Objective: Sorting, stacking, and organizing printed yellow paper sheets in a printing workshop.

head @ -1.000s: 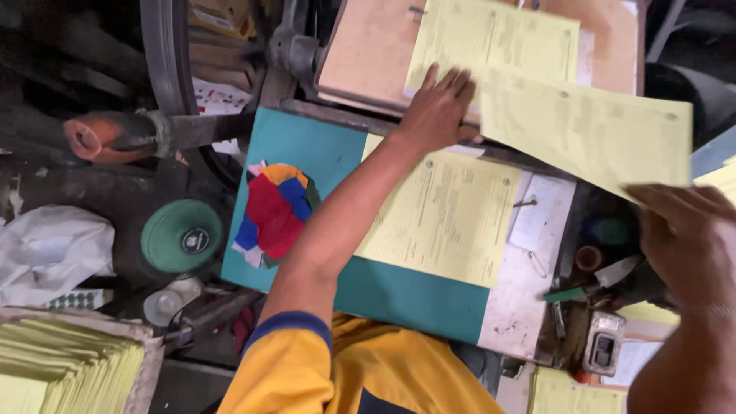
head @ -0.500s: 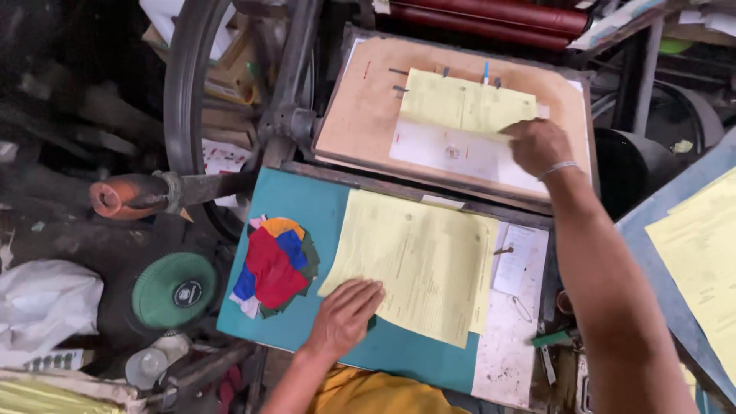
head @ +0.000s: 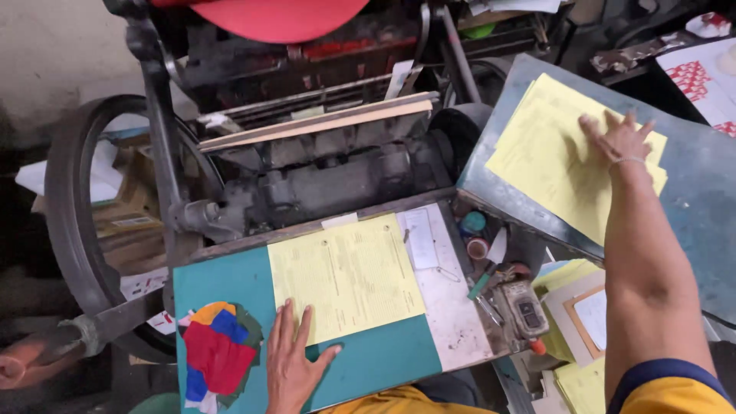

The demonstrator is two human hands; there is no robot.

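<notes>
A person stands over an old platen printing press (head: 322,169), seen from above, with both hands on yellow paper. The left hand (head: 291,364) lies flat and spread, palm down, on the teal feed board (head: 222,280) of the bench, its fingertips touching the lower edge of a stack of yellow printed sheets (head: 345,276) that sits squarely on the board. The right hand (head: 622,138), a thin bracelet at the wrist, is stretched out to the side with fingers spread and pressed flat on a second pile of yellow sheets (head: 552,161), which lies loosely fanned on a grey-blue metal delivery board (head: 690,215) tilted beside the press. Neither hand pinches a sheet. Just left of the left hand, at the corner of the teal board, lies a bundle of coloured rags (head: 218,349) in red, blue, orange and green. To the right of the near stack, a white strip of the board carries a small slip of paper (head: 420,238), and beyond it sit two small round tins (head: 475,234), a green-handled tool (head: 481,285) and a small counter device (head: 525,307). The large dark flywheel (head: 69,238) stands at the left of the press, and a red ink disc (head: 284,15) shows at the top. More yellow sheets (head: 579,383) lie low at the right, near the person's yellow, blue-trimmed sleeve (head: 682,391).
</notes>
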